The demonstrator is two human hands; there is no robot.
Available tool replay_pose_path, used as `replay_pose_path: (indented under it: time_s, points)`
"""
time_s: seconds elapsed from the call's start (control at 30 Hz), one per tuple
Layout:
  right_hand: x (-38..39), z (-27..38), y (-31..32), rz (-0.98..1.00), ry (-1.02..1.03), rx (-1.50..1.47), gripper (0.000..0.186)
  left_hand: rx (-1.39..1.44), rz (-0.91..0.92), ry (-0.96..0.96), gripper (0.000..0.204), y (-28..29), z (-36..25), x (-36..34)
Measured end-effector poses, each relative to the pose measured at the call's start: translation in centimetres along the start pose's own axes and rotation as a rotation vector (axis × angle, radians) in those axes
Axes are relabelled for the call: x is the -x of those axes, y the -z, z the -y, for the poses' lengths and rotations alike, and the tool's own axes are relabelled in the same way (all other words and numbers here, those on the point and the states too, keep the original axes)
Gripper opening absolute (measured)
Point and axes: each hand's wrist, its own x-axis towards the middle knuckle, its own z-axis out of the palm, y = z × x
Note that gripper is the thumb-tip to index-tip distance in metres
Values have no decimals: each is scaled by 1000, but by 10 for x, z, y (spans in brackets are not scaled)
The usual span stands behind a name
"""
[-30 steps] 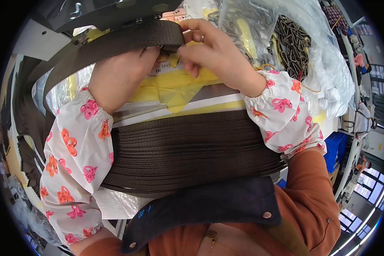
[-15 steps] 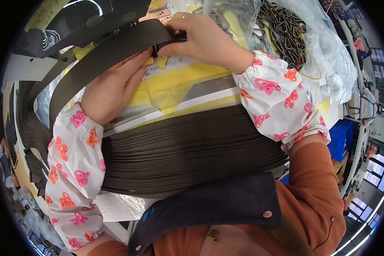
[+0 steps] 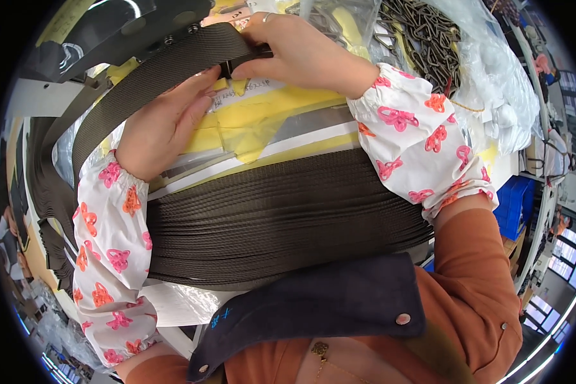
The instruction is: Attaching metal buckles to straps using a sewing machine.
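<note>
Right hand (image 3: 307,54) is pinching dark strap (image 3: 173,64); left hand (image 3: 157,128) is touching it, grip unclear. Plastic bag (image 3: 500,80) is holding metal rings (image 3: 429,48).

Apparently windows (image 3: 568,255) beside strip lights (image 3: 546,345)

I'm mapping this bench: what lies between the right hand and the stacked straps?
The head view shows yellow tape and a white strip between the right hand and stacked straps.

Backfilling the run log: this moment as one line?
right hand: holding dark strap | left hand: near black buckle | in front: stacked straps | upper right: metal loops
</note>
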Motion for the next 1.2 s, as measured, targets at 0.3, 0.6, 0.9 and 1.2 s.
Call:
replay_pose_path:
  time_s: [0.3,0.6,0.9,1.2]
  points:
    - [-1,6,-2,41,-9,177,33,-230,-36,-156,34,6,-5,-6]
    - [19,5,-21,-275,377,332,22,-177,-9,-3,33,-2,-3,-1]
    - [13,9,-24,-360,351,222,15,-245,-21,-22,27,-2,-10,-8]
    - [10,30,-27,-246,341,515,20,-426,-90,-153,24,1,-21,1]
